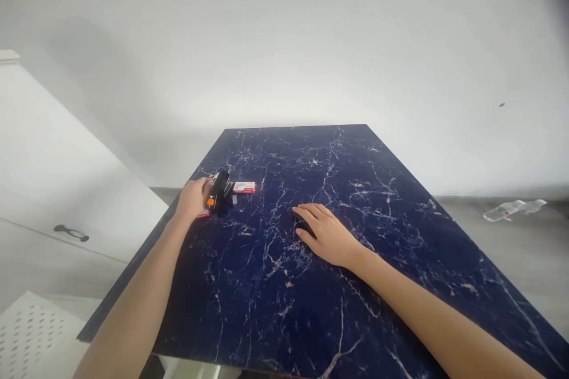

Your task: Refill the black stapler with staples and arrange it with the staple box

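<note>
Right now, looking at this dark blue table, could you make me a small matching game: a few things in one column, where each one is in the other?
Things:
1. stapler
2. red and white box
3. right hand
4. plastic bottle

Places:
A. on the floor, right of the table
B. flat on the tabletop, near the middle
C. at the left hand, near the table's left edge
D. just right of the stapler

Pairs: 1-C, 2-D, 3-B, 4-A
</note>
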Demonstrator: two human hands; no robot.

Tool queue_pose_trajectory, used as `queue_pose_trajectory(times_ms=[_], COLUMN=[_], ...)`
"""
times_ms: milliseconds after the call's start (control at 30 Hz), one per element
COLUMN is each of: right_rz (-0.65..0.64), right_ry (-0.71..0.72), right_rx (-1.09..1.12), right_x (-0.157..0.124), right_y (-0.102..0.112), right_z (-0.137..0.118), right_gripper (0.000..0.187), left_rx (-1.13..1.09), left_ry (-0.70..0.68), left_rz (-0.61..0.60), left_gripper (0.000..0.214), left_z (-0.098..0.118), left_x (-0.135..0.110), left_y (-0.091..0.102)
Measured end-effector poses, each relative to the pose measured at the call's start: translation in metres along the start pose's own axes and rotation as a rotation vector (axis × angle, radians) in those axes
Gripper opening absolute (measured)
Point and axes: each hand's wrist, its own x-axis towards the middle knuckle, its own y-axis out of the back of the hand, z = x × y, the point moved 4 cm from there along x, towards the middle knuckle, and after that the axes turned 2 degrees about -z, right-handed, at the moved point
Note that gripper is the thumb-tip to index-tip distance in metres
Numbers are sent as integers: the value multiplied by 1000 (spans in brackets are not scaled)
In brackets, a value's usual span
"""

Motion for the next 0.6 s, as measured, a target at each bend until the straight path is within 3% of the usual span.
queue_pose_trajectory(times_ms=[133, 400, 600], right_rz=[-6, 6, 70], right_ry=[-7, -10, -52], right_rx=[-3, -12, 15], right_x=[1, 2, 3], right_y=[1, 0, 3], right_z=[-1, -1, -2], right_gripper=[49, 46, 43], left_rx=[-29, -197, -368], left_ry=[-56, -194, -244], left_rz=[-45, -145, -314], left_gripper=[39, 48, 39], left_z=[25, 45, 96], left_x=[4, 6, -15], left_y=[-17, -31, -26])
